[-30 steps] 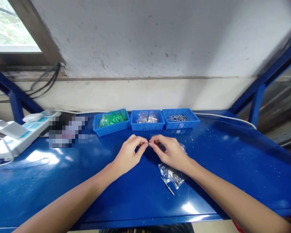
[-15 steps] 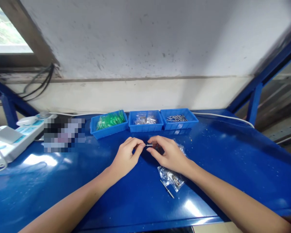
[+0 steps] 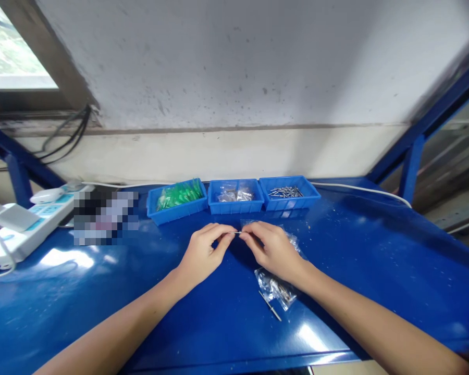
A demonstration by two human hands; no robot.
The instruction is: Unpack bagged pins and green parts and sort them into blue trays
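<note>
Between my two hands, a thin metal blind rivet (image 3: 237, 232) is held level above the table. The fingertips of my left hand (image 3: 206, 249) pinch one end, and my right hand (image 3: 272, 247) pinches the other. Only a short middle length shows; the fingers cover both ends. Below my right hand lies a clear plastic bag (image 3: 276, 286) with small metal parts inside, too small to make out. A second blind rivet (image 3: 270, 306) rests on the table just in front of that bag. More clear plastic (image 3: 293, 240) shows partly behind my right hand.
Three blue bins stand along the back: one with green packets (image 3: 180, 195), one with clear bags (image 3: 236, 194), one with loose rivets (image 3: 286, 192). On the left are a white power strip (image 3: 42, 216) and a blurred-out object (image 3: 107, 217) on the blue table (image 3: 375, 260).
My right fingers have parted from the rivet, showing more of it, and then closed on its end again. My left hand has kept its pinch. The view has shifted slightly.
</note>
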